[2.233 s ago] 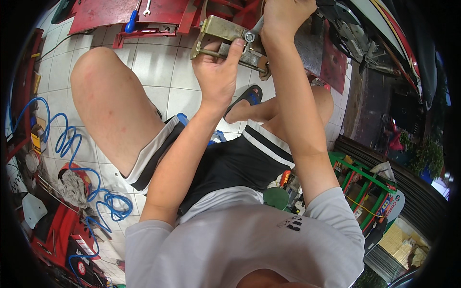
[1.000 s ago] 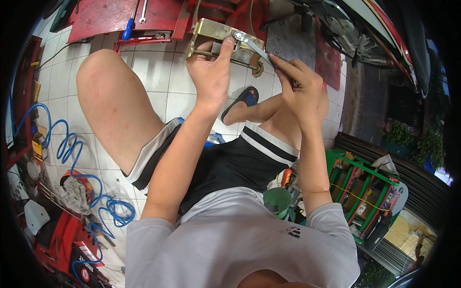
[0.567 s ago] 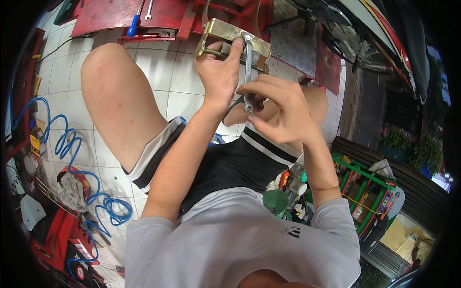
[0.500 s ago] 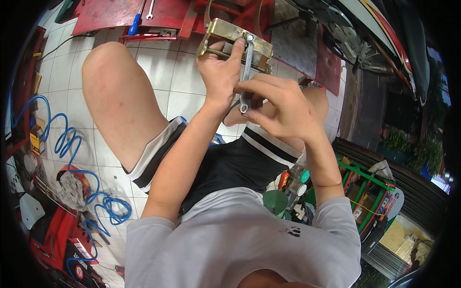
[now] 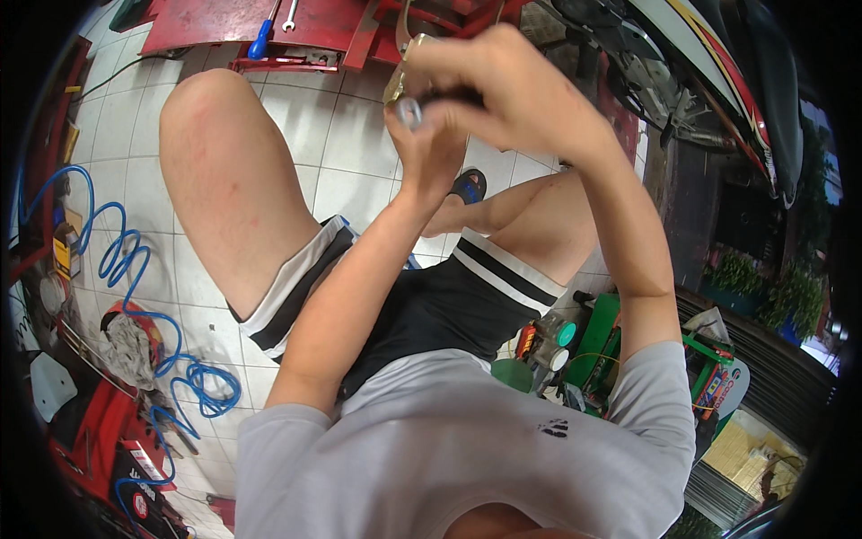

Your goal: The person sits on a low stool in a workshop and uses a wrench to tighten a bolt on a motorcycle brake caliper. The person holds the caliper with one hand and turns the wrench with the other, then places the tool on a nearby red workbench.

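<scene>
My left hand [image 5: 427, 151] is raised above the white tiled floor, closed on a brass-coloured metal bracket [image 5: 395, 86]. Most of the bracket is hidden behind my right hand [image 5: 516, 94], which crosses in front and is blurred by motion. Pinched in my right fingers is a combination wrench [image 5: 409, 113]. Only its ring end shows, pointing left beside my left thumb. Whether the wrench's other end sits on the bracket's bolt cannot be seen.
A blue-handled screwdriver [image 5: 259, 41] and another wrench [image 5: 290, 18] lie on the red metal platform [image 5: 193, 27] ahead. A motorcycle [image 5: 709, 81] stands at right. Blue coiled air hose [image 5: 128, 260] runs along the left floor. Jars [image 5: 563, 335] and a green rack [image 5: 600, 337] are at lower right.
My right hand has swung up and left with the wrench, whose ring end moved from below my left wrist to beside my left thumb. The bracket has become mostly hidden.
</scene>
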The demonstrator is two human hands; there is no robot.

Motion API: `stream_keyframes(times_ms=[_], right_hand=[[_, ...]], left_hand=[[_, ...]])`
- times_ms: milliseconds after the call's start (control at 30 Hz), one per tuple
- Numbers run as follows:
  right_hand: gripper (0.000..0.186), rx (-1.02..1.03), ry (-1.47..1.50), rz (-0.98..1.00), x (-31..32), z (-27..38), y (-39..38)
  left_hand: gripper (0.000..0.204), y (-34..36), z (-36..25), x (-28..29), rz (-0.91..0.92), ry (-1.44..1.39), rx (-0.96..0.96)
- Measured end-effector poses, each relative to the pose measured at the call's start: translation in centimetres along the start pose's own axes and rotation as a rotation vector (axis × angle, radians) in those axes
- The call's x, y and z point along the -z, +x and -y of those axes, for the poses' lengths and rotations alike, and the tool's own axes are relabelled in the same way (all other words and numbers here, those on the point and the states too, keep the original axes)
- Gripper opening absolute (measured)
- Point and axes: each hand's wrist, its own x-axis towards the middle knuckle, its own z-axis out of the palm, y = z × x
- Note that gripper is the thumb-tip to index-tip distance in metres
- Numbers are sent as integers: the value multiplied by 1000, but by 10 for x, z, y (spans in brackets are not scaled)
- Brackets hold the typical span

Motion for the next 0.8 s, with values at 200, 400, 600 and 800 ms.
stream_keyframes(times_ms=[200,400,600,800], right_hand=[[12,-238,163,-267,22,-46,31],[20,-539,674,-564,10,-105,-8],[14,-606,914,-836,-10,-126,-52],[12,-697,637,-880,-28,-87,-103]], left_hand=[[13,1,-7,-7,-1,3,181],[16,2,-10,-8,-9,39,209],[11,2,-8,-9,-13,-16,186],[7,2,-8,-8,-11,-10,221]])
